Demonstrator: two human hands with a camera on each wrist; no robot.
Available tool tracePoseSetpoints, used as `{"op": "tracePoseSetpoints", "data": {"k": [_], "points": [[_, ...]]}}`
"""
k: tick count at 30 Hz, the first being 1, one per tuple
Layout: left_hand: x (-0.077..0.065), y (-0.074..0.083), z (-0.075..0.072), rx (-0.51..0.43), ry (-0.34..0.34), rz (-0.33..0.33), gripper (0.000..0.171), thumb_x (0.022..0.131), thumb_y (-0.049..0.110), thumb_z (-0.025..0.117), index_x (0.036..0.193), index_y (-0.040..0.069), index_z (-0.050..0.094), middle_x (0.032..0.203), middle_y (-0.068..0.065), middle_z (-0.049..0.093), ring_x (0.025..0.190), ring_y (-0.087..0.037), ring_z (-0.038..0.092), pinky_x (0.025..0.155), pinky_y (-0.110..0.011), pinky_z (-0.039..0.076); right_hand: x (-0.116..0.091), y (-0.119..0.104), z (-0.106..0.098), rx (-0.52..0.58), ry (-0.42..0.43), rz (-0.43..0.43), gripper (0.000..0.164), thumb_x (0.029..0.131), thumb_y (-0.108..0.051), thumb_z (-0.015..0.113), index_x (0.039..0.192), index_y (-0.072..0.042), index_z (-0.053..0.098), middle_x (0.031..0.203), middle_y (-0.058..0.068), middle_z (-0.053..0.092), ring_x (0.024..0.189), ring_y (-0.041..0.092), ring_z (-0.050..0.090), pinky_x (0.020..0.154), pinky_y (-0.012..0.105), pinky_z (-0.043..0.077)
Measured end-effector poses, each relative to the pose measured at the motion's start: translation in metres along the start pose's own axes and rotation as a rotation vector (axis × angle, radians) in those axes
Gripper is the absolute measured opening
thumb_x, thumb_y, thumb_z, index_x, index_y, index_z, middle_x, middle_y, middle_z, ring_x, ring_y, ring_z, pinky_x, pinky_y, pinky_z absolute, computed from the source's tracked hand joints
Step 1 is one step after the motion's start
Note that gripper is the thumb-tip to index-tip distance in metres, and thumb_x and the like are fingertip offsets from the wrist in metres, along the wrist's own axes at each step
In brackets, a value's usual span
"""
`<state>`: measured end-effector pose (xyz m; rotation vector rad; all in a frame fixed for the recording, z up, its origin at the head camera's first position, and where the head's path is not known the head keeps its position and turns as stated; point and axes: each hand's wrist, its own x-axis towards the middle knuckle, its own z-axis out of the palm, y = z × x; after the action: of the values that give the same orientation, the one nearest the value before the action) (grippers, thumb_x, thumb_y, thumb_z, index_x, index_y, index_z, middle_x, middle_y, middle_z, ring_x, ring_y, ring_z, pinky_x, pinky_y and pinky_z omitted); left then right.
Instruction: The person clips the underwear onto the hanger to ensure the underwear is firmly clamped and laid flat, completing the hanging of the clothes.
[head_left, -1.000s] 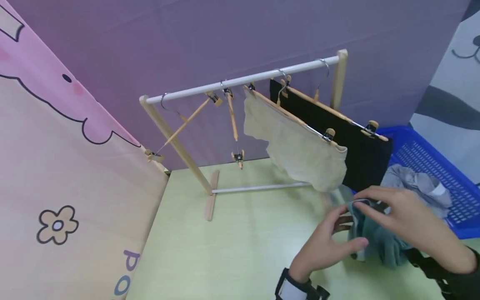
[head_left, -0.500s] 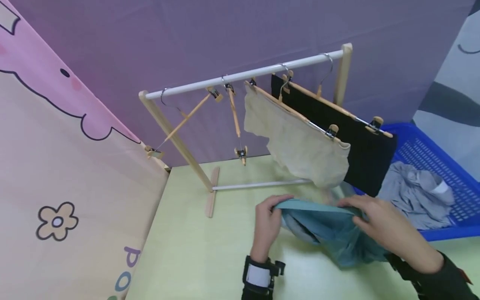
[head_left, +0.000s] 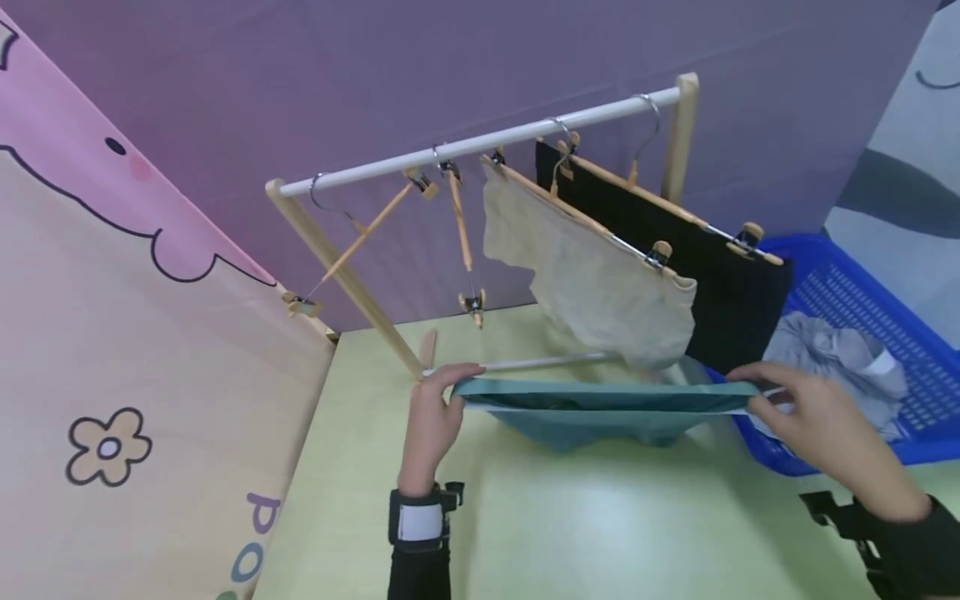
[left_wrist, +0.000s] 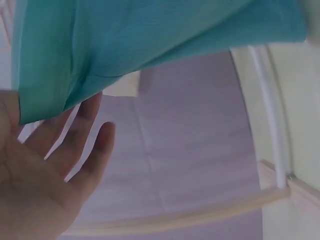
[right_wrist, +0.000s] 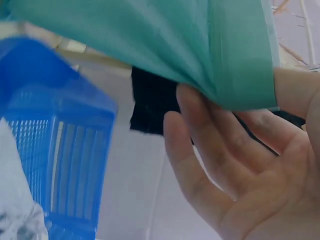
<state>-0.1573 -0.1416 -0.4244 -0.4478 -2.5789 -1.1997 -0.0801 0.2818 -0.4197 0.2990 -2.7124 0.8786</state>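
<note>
A pair of teal shorts (head_left: 577, 427) is stretched out by its waistband in front of the rack. My left hand (head_left: 433, 425) pinches one end of the band, and my right hand (head_left: 813, 421) pinches the other. Between them the waist opening shows as a dark slit. In the left wrist view the teal cloth (left_wrist: 150, 35) hangs past the left hand's (left_wrist: 55, 170) spread lower fingers. From the right wrist, the band's corner (right_wrist: 245, 65) is seen between the thumb and fingers of the right hand (right_wrist: 250, 165).
A small rack with a white rail (head_left: 480, 144) stands behind. Cream shorts (head_left: 592, 275) and a black garment (head_left: 738, 308) hang from clip hangers at its right; two bare clip hangers (head_left: 367, 240) hang at its left. A blue basket (head_left: 918, 333) with grey clothing (head_left: 840, 367) stands right.
The teal shorts went from bunched beside the basket to spread flat in front of the rack. My left hand moved left, took one waistband end and drew it out; my right hand shifted slightly right.
</note>
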Motion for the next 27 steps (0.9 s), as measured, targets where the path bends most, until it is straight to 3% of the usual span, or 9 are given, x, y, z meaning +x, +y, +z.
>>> {"op": "tracePoseSetpoints", "data": {"k": [3,6,9,11,13,16,20,23,27], "points": [[0.003,0.006,-0.008,-0.049,-0.092,0.024,0.046,0.084,-0.020,0.050,0.104,0.013,0.075,0.112,-0.002,0.072,0.107,-0.019,0.066,0.079,-0.037,0.054,0.003,-0.003,-0.003,0.053,0.046,-0.040,0.028,0.087,0.008,0.061,0.108,-0.008,0.069,0.088,0.010,0.068,0.048,0.001,0.046,0.042,0.020,0.038],[0.007,0.014,-0.013,-0.091,-0.161,-0.001,0.037,0.088,-0.015,0.049,0.098,0.011,0.073,0.103,-0.003,0.072,0.091,-0.018,0.064,0.079,-0.035,0.053,0.007,-0.007,-0.005,0.135,0.072,-0.049,0.030,0.089,0.010,0.054,0.106,-0.009,0.070,0.087,-0.005,0.063,0.042,0.000,0.034,0.039,0.021,0.033],[0.010,0.019,-0.015,-0.043,-0.254,-0.033,0.031,0.091,-0.011,0.051,0.103,0.010,0.070,0.104,-0.004,0.071,0.089,-0.017,0.062,0.079,-0.035,0.052,0.011,-0.012,-0.008,0.185,0.075,-0.033,0.029,0.091,0.009,0.052,0.105,-0.009,0.070,0.088,-0.017,0.058,0.047,0.003,0.039,0.042,0.019,0.036],[0.009,0.018,-0.013,0.030,-0.339,-0.034,0.030,0.090,-0.010,0.053,0.108,0.009,0.068,0.104,-0.006,0.070,0.093,-0.018,0.063,0.082,-0.037,0.052,0.014,-0.017,-0.009,0.201,0.059,-0.019,0.027,0.094,0.007,0.052,0.108,-0.010,0.069,0.090,-0.014,0.058,0.047,0.004,0.038,0.045,0.021,0.037],[0.005,0.018,-0.006,0.108,-0.438,-0.035,0.031,0.090,-0.008,0.055,0.113,0.009,0.065,0.106,-0.008,0.070,0.097,-0.019,0.064,0.084,-0.037,0.053,0.017,-0.022,-0.008,0.225,0.044,-0.011,0.025,0.097,0.004,0.052,0.111,-0.010,0.067,0.092,-0.012,0.057,0.048,0.004,0.037,0.046,0.022,0.037],[-0.007,0.017,0.014,0.159,-0.596,-0.037,0.028,0.087,-0.004,0.059,0.112,0.009,0.061,0.099,-0.006,0.068,0.087,-0.017,0.063,0.073,-0.031,0.053,0.021,-0.030,-0.002,0.242,0.038,-0.018,0.024,0.100,0.000,0.048,0.116,-0.008,0.064,0.092,-0.003,0.057,0.049,0.004,0.036,0.046,0.024,0.034],[-0.025,0.018,0.044,0.077,-0.777,-0.049,0.029,0.085,0.004,0.066,0.106,0.010,0.047,0.082,0.002,0.051,0.068,-0.008,0.048,0.058,-0.020,0.041,0.024,-0.039,0.006,0.254,0.042,-0.034,0.023,0.102,0.000,0.043,0.116,-0.005,0.061,0.093,0.003,0.057,0.065,0.005,0.047,0.055,0.020,0.037],[-0.033,0.019,0.061,0.002,-0.767,-0.080,0.034,0.087,0.021,0.073,0.099,0.013,0.043,0.073,0.006,0.037,0.061,-0.006,0.040,0.053,-0.020,0.032,0.025,-0.046,0.008,0.247,0.029,-0.038,0.021,0.102,-0.001,0.044,0.113,-0.007,0.061,0.096,0.003,0.058,0.074,0.005,0.050,0.063,0.015,0.039],[-0.036,0.019,0.077,0.034,-0.507,-0.093,0.045,0.089,0.053,0.069,0.076,0.016,0.046,0.062,0.010,0.028,0.052,-0.003,0.031,0.050,-0.019,0.025,0.024,-0.052,0.008,0.235,0.013,-0.080,0.019,0.100,0.002,0.050,0.108,-0.009,0.063,0.091,0.001,0.059,0.075,0.005,0.050,0.064,0.015,0.039]]}}
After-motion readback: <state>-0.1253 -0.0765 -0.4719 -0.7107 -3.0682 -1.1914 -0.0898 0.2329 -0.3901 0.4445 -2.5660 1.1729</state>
